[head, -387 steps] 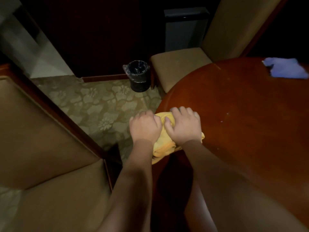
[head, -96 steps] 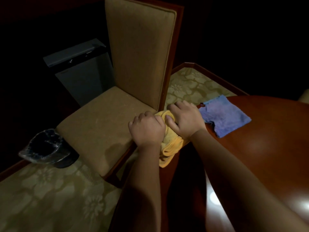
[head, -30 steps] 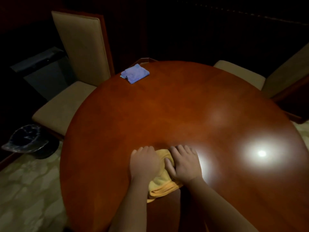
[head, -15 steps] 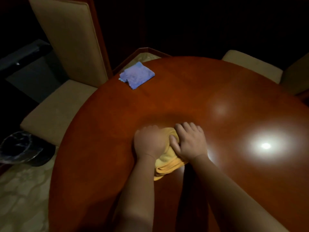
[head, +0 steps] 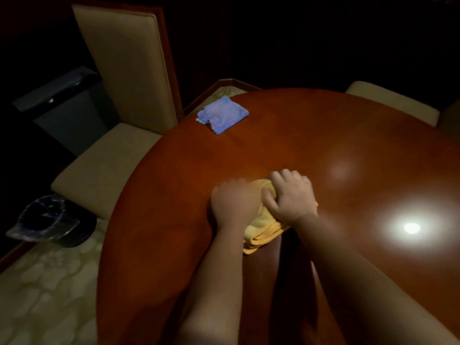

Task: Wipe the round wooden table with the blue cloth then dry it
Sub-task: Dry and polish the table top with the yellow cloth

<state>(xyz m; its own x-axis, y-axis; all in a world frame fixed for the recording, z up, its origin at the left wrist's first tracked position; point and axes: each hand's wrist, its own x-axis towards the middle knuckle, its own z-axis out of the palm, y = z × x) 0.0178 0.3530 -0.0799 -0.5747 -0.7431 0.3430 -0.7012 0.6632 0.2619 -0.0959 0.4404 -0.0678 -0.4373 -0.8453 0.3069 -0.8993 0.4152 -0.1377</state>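
The round wooden table [head: 336, 135] fills the middle and right of the head view, glossy and red-brown. My left hand [head: 232, 202] and my right hand [head: 291, 196] press side by side on a folded yellow cloth [head: 261, 231] near the table's middle. Both hands grip the cloth, which sticks out behind them toward me. The blue cloth [head: 222, 117] lies crumpled and untouched at the table's far left edge, well away from both hands.
A beige padded chair [head: 124, 78] stands left of the table, beside the blue cloth. Another beige chair seat [head: 390, 103] shows at the far right. A black lined waste bin [head: 52, 220] sits on the patterned carpet at left. A lamp glare [head: 410, 227] shines on the table.
Both hands have pushed the yellow cloth away from me, from the near edge toward the table's middle. The blue cloth has stayed where it was.
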